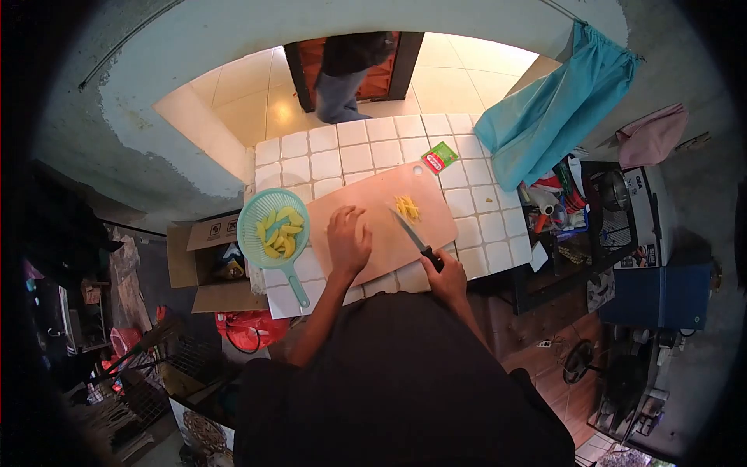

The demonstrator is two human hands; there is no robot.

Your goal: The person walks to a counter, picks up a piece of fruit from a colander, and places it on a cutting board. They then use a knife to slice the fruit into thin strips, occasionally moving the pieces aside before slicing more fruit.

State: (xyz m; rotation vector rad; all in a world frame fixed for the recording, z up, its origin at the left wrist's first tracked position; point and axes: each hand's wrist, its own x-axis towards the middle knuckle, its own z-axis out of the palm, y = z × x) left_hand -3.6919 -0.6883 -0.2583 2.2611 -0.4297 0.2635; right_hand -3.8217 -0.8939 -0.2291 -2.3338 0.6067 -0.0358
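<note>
My right hand [449,277] is wrapped around the black handle of a kitchen knife [408,231]. Its blade points away from me over the pink cutting board [381,191], the tip close to a small pile of thin yellow strips [406,208]. On the board's left part rests my left hand [348,243], fingers apart and slightly bent; whether anything lies beneath them is hidden. To the left of that hand, a light green strainer [247,227] with a handle holds several yellow-green wedges [278,243]. A green and red sachet [440,157] lies at the board's far edge.
White tiles cover the counter [354,138]. A turquoise curtain [556,113] hangs over its right end. An open cardboard box [222,297] and a red plastic bag [253,333] are at left. Beyond the counter, a person [342,86] stands near a dark-framed doorway.
</note>
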